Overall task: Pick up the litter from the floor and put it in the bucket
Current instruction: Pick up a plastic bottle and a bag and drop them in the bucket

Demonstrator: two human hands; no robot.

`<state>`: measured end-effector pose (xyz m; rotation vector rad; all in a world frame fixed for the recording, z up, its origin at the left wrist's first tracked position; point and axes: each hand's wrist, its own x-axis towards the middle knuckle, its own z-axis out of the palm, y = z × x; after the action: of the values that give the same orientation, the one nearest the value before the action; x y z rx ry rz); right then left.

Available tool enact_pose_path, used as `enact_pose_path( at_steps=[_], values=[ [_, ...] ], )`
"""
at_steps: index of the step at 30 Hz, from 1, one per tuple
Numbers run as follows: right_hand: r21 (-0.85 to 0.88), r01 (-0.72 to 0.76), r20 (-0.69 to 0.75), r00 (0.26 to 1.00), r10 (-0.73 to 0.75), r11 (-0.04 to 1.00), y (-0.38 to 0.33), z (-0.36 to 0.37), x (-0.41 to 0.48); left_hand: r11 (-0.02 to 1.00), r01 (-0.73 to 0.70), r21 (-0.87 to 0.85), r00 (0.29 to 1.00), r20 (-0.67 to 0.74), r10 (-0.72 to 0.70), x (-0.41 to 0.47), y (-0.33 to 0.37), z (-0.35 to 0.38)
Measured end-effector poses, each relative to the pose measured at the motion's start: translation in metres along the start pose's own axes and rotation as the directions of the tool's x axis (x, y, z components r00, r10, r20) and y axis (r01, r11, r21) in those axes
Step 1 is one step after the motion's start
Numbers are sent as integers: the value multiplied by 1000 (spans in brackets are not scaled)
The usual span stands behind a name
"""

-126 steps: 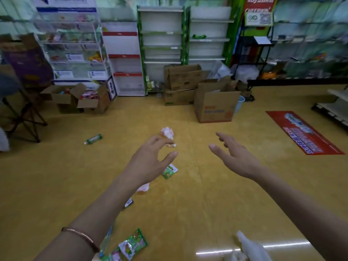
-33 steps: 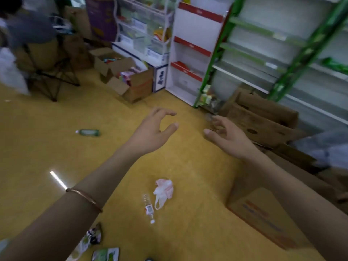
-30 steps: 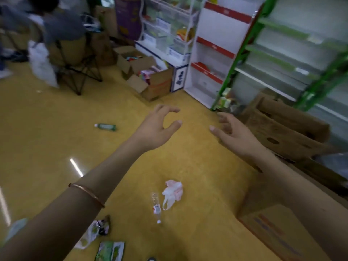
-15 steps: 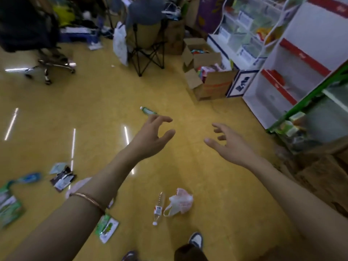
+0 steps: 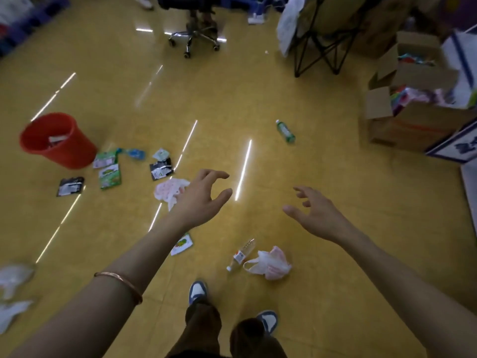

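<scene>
Two bare hands reaching forward over the yellow floor (image 5: 258,104), well apart, both empty. Left hand (image 5: 198,200) palm down, fingers hooked loosely and thumb spread wide, with a copper bangle (image 5: 121,282) further back on the forearm. Right hand (image 5: 315,215) turned more on edge, fingers relaxed and slightly bent, thumb pointing toward the left hand. Below, two blue-and-white shoes (image 5: 197,291) and dark trouser legs.

Far left on the floor, a red bucket (image 5: 74,153), mouth up, with a few pale scraps (image 5: 55,140) inside, too blurred to name. Just beside it, scattered litter: green packets (image 5: 109,177), a blue wrapper (image 5: 134,153), two black sachets (image 5: 70,186), and a pink-and-white plastic bag (image 5: 169,189) partly hidden behind the left hand. Under the left forearm, a small printed wrapper (image 5: 182,244). Nearest the feet, a clear plastic bottle (image 5: 241,254) lying on its side, touching or just beside a second crumpled plastic bag (image 5: 273,263). Further off, well apart from the rest, a green bottle (image 5: 285,131) on its side. At the left edge, more crumpled white plastic (image 5: 13,280).

At right, an open cardboard box (image 5: 402,130), flaps up, packed with colourful goods too blurred to tell. Beyond, an office chair (image 5: 193,34) and a black folding chair (image 5: 317,47).
</scene>
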<state>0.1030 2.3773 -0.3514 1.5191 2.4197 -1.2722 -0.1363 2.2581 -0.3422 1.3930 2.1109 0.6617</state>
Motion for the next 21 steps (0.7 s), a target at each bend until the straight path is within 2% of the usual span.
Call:
enact_pose_path(
  at_steps=[10, 16, 21],
  values=[
    [38, -70, 1, 998, 70, 997, 49, 61, 52, 995, -103, -6, 991, 91, 103, 38, -39, 82],
    [20, -165, 22, 986, 164, 986, 133, 136, 109, 988, -57, 145, 993, 110, 42, 75, -125, 184],
    [-27, -207, 50, 977, 208, 978, 220, 217, 157, 973, -43, 226, 979, 206, -4, 108, -202, 288]
  ],
)
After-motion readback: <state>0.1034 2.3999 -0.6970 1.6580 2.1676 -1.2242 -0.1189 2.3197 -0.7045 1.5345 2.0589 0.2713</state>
